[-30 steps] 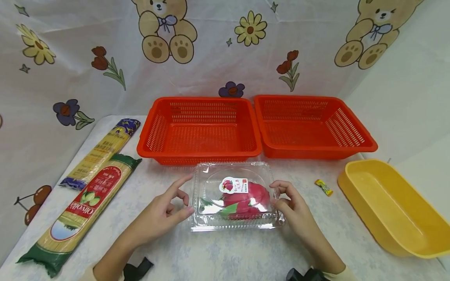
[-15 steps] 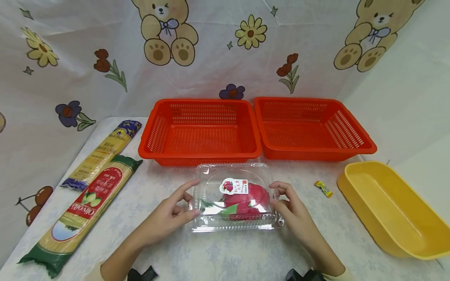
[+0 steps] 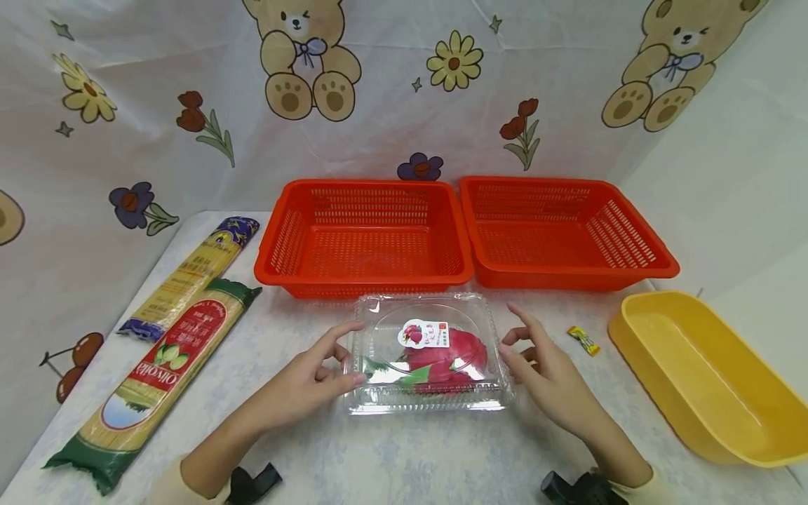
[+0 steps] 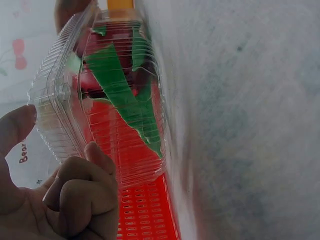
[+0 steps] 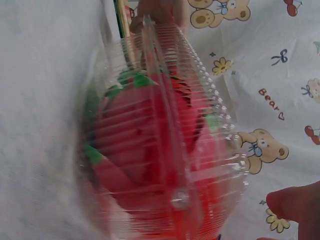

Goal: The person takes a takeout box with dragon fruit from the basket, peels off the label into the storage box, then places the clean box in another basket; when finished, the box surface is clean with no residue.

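Note:
A clear plastic clamshell box [image 3: 386, 342] lies on the table before me, its lid down and bearing a white label [image 3: 426, 334]. Inside it is a pink dragon fruit [image 3: 463, 358] with green leaf tips. My left hand [image 3: 303, 386] holds the box's left edge, thumb and index finger spread along it; the left wrist view shows the thumb tip at the rim and the other fingers bent near the ribbed side wall [image 4: 135, 165]. Off the right edge, my right hand [image 3: 558, 382] holds nothing, fingers loosely bent; only part of it shows in the right wrist view.
Two red baskets [image 3: 372, 286] [image 3: 574, 279] stand side by side behind the box. At right are a small yellow-wrapped candy [image 3: 583, 341] and a yellow bin [image 3: 707, 421]. Two spaghetti packs [image 3: 158, 372] [image 3: 196, 270] lie at left.
My right hand has let go of the box's right edge and drawn back to the right. My left hand has closed in from the left onto the box, which stays in place.

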### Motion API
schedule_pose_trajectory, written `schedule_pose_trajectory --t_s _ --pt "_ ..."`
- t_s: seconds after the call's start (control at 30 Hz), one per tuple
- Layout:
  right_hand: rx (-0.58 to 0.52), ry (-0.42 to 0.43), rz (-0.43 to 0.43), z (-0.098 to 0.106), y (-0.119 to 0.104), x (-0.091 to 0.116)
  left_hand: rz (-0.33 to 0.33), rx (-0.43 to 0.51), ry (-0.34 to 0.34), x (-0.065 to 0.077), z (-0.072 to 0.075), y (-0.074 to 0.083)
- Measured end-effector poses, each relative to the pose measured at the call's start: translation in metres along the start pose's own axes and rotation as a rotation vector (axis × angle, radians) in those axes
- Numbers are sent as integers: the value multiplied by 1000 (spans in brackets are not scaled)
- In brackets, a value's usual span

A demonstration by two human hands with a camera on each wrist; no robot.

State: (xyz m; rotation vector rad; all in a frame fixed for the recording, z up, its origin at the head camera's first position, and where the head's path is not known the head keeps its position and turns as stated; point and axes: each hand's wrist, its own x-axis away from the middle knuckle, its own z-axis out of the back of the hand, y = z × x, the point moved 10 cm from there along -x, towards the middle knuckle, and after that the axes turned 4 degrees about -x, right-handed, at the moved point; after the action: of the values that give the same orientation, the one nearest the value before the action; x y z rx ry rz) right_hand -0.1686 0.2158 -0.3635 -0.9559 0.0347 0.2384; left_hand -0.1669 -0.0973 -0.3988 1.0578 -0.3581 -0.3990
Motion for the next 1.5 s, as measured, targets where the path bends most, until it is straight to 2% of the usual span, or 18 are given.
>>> schedule_pose_trajectory --t_s 0.13,0.2,0.3,0.4,0.57,0.8,1.03,1.5 --pt "111 107 118 23 -25 -13 4 -16 -1 -5 3 0" --pt "121 115 181 25 -41 -19 11 -18 12 -7 5 -1" --pt "102 52 236 12 -60 -30 20 -7 30 -9 5 -2" --pt "97 -52 244 -10 -71 -40 17 21 38 -9 5 -3" --pt "145 -163 199 -36 -68 -51 10 38 30 -10 2 -4" --pt "191 -214 168 -45 -61 -55 -11 47 38 -9 2 -3" --pt "211 -227 163 -48 -60 -56 -49 58 54 -10 2 -3" --pt "169 -226 178 -50 -61 -50 -52 65 41 -9 0 -4"
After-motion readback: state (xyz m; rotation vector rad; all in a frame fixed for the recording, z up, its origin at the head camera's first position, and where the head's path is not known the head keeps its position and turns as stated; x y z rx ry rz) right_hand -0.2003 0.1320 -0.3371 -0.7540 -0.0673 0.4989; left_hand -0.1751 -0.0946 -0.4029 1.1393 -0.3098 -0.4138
